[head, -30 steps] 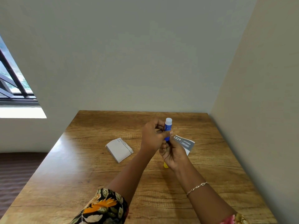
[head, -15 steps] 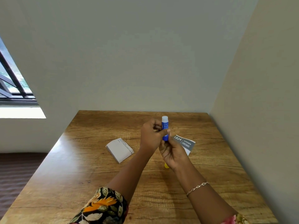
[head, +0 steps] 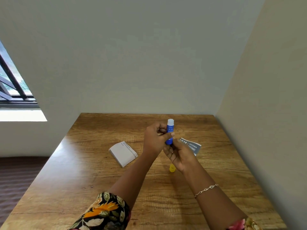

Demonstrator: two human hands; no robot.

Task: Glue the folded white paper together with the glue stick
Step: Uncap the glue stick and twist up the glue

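The blue glue stick (head: 169,128) stands upright above the middle of the wooden table (head: 93,183), its white glue tip exposed at the top. My left hand (head: 154,138) grips its barrel, and my right hand (head: 178,155) pinches its base from below. The yellow cap (head: 172,168) lies on the table under my right hand. The folded white paper (head: 123,153) rests flat on the table left of my hands, with small print along one edge.
A grey printed card (head: 193,146) lies to the right, partly hidden behind my right hand. Walls close the table's far and right sides. A window (head: 11,83) is at far left, and the floor drops away past the table's left edge.
The glue stick has risen slightly in my hands and shifted a little left. Paper, cap and card have not moved.
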